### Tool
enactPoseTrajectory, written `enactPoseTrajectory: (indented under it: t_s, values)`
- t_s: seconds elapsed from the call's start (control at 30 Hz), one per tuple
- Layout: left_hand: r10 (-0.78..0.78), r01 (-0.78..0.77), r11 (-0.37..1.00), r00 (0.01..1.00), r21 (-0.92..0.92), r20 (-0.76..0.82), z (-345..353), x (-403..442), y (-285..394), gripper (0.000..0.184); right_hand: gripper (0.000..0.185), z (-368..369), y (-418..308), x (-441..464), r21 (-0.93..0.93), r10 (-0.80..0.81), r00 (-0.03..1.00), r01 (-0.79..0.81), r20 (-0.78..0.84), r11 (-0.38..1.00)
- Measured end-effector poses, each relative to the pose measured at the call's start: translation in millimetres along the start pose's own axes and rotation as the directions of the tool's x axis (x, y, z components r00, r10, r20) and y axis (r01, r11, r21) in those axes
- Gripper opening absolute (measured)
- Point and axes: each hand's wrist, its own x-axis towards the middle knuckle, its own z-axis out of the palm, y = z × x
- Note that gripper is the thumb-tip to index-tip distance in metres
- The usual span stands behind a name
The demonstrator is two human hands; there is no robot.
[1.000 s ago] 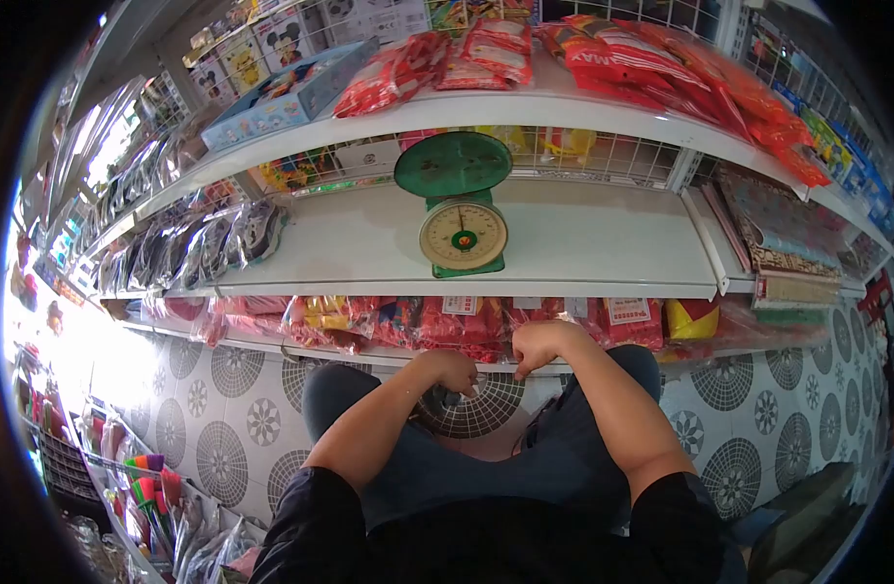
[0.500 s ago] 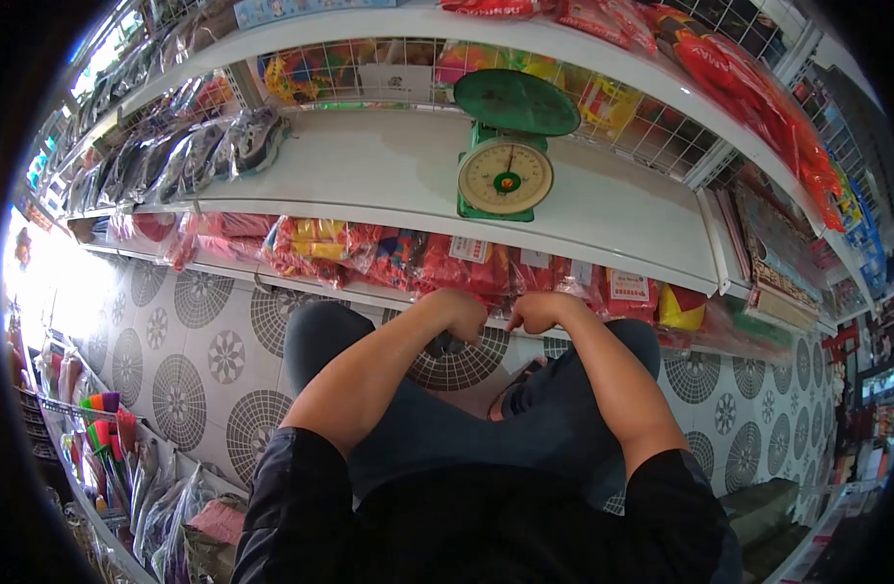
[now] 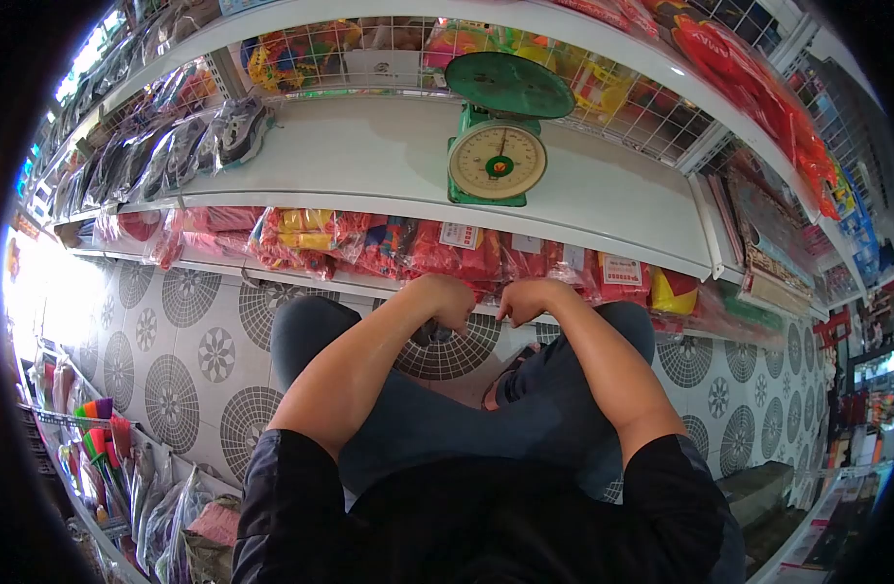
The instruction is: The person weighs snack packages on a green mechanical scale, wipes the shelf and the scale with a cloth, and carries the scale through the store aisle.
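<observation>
My left hand [image 3: 451,304] hangs bent at the wrist above the floor, in front of the lowest shelf, its fingers drooping downward. Close to its right, my right hand [image 3: 528,301] is bent the same way, with a finger pointing down and a gap between the two hands. I see nothing held in either hand, though the undersides are hidden. Just beyond them lie red packets in clear plastic [image 3: 455,251], several with white labels. On the shelf above stands a green dial scale [image 3: 498,164] with a round green pan [image 3: 510,84].
Bagged dark shoes [image 3: 238,133] line the middle shelf's left side. Red bags [image 3: 724,58] lie on the upper shelf at right. Flat boards [image 3: 773,243] lean at the right end. A rack of wrapped goods [image 3: 155,487] stands at lower left. The floor is patterned tile [image 3: 215,354].
The view has shifted slightly, so the shelves and scale sit a little higher and further left. Both hands keep nearly the same pose, perhaps slightly nearer the shelf edge.
</observation>
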Motion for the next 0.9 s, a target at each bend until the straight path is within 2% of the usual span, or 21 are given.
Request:
enactPoseTrajectory:
  t_s: [0.13,0.2,0.23,0.3,0.37,0.4,0.47,0.5,0.57,0.7,0.77,0.9]
  values:
    - [0.019,-0.019,1.0,1.0,0.005,-0.015,-2,-1,1,0.05,0.039,0,-3,-1,0.074,0.037,0.999,-0.037,-0.001,0.997]
    - [0.064,-0.064,0.998,0.998,0.004,0.003,5,1,3,0.051,0.04,-4,-12,-4,0.043,0.04,0.997,-0.042,0.06,0.998]
    - [0.034,-0.033,0.999,0.999,-0.029,0.025,2,0,4,0.052,0.04,-7,-17,-9,0.044,-0.02,1.0,0.019,0.024,0.999]
    - [0.004,-0.001,0.998,0.998,-0.057,0.056,4,2,1,0.053,0.043,-14,-29,-19,0.013,0.005,1.0,-0.005,0.017,1.0]
    - [0.012,-0.012,0.996,1.0,-0.093,0.002,8,4,-2,0.057,0.048,-10,-26,-15,-0.137,-0.16,0.964,0.133,-0.213,0.982]
    - [0.012,-0.011,0.995,1.0,-0.095,0.013,7,5,-1,0.057,0.048,-15,-30,-21,-0.128,-0.164,0.964,0.139,-0.211,0.982]
    - [-0.015,0.017,0.995,1.0,-0.095,0.023,5,5,3,0.062,0.051,-25,-41,-39,-0.048,-0.039,0.987,0.032,-0.154,0.998]
    - [-0.011,0.014,0.995,0.999,-0.099,0.039,5,7,6,0.062,0.051,-25,-40,-40,-0.034,-0.043,0.988,0.038,-0.147,0.999]
    - [-0.056,0.063,0.995,0.994,-0.076,0.092,0,12,10,0.066,0.052,-24,-35,-39,-0.083,-0.011,0.995,0.002,-0.102,0.997]
    - [-0.038,0.046,0.994,0.995,-0.095,0.092,4,21,11,0.066,0.057,-18,-28,-42,-0.09,-0.066,0.988,0.054,-0.141,0.995]
    - [-0.072,0.084,0.993,0.988,-0.088,0.138,3,22,14,0.066,0.057,-22,-34,-51,-0.098,-0.082,0.988,0.07,-0.134,0.993]
    - [-0.071,0.086,0.99,0.989,-0.111,0.133,15,31,6,0.066,0.058,-27,-38,-60,-0.124,-0.093,0.99,0.079,-0.11,0.989]
